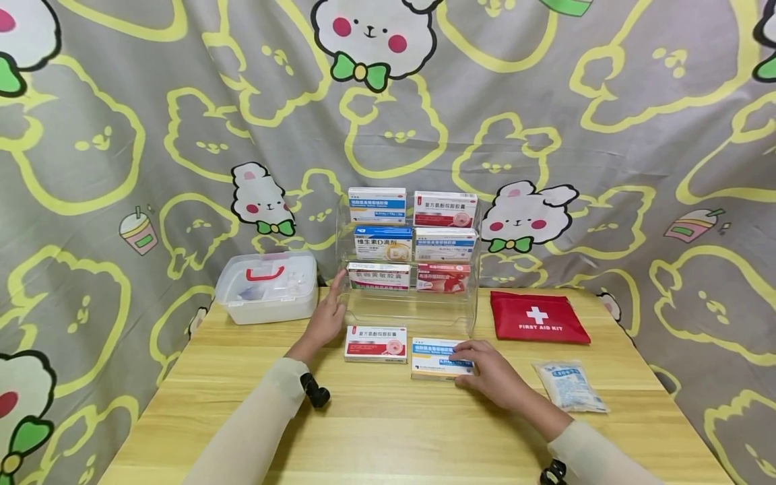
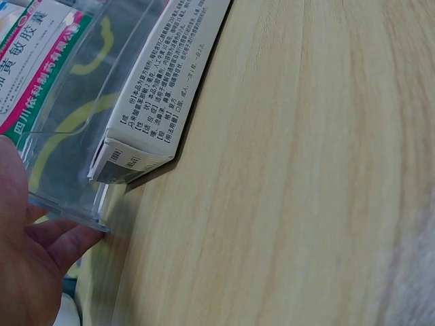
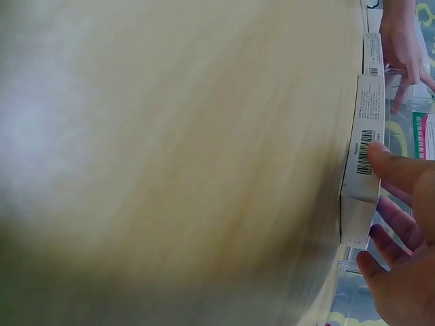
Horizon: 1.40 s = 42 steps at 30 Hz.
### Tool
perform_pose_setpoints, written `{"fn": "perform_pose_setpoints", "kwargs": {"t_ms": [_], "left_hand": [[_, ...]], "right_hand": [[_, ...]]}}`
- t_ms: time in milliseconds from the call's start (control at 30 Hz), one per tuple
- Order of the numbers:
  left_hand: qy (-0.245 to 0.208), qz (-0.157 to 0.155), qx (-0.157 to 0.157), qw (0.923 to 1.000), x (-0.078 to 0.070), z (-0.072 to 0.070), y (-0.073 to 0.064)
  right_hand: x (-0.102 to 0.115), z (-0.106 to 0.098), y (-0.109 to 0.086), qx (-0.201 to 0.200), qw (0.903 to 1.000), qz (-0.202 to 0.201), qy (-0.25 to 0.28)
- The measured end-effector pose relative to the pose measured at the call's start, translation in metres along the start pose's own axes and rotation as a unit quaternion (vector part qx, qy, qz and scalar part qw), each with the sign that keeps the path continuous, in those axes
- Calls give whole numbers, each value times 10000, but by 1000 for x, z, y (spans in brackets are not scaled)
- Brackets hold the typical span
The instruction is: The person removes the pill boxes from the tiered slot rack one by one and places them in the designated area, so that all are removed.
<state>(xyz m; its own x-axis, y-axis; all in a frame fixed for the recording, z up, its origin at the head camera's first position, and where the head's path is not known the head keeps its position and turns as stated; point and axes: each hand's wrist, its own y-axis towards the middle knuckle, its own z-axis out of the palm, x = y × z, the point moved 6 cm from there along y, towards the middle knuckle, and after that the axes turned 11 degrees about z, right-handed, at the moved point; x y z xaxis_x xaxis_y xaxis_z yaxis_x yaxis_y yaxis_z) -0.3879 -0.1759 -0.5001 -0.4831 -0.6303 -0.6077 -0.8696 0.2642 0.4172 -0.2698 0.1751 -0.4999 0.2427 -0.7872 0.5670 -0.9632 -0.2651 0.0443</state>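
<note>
My right hand (image 1: 494,374) lies over the right end of a blue-and-white medicine box (image 1: 429,358) flat on the table. Its thumb is on the barcode side (image 3: 365,153), the fingers across the top and far edge. My left hand (image 1: 327,316) touches the left side of a clear tiered rack (image 1: 406,311), index finger pointing up; in the left wrist view fingers (image 2: 71,244) reach its lower corner. A red-and-white medicine box (image 1: 376,345) lies left of the blue one, before the rack. Six boxes stand in pairs on the rack's three upper tiers, including a green-and-pink-edged box (image 2: 34,61).
A translucent lidded case (image 1: 267,306) with a red handle stands at the back left. To the right are a red first aid pouch (image 1: 539,316) and a clear packet (image 1: 571,386). A patterned curtain (image 1: 400,135) hangs behind the wooden table (image 1: 364,431).
</note>
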Motion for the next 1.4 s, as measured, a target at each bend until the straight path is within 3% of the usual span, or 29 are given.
{"fn": "perform_pose_setpoints", "kwargs": {"t_ms": [367, 700, 1167, 1400], "left_hand": [[-11, -35, -13, 10000, 1, 1, 0], [-41, -16, -14, 10000, 1, 0, 0], [-17, 12, -6, 10000, -2, -1, 0], [-15, 145, -58, 9999, 1, 0, 0]], "right_hand": [[2, -1, 13, -95, 9998, -179, 23], [0, 1, 22, 0, 9999, -3, 120], [-1, 2, 26, 7, 9999, 79, 106], [2, 0, 26, -32, 9999, -97, -31]]}}
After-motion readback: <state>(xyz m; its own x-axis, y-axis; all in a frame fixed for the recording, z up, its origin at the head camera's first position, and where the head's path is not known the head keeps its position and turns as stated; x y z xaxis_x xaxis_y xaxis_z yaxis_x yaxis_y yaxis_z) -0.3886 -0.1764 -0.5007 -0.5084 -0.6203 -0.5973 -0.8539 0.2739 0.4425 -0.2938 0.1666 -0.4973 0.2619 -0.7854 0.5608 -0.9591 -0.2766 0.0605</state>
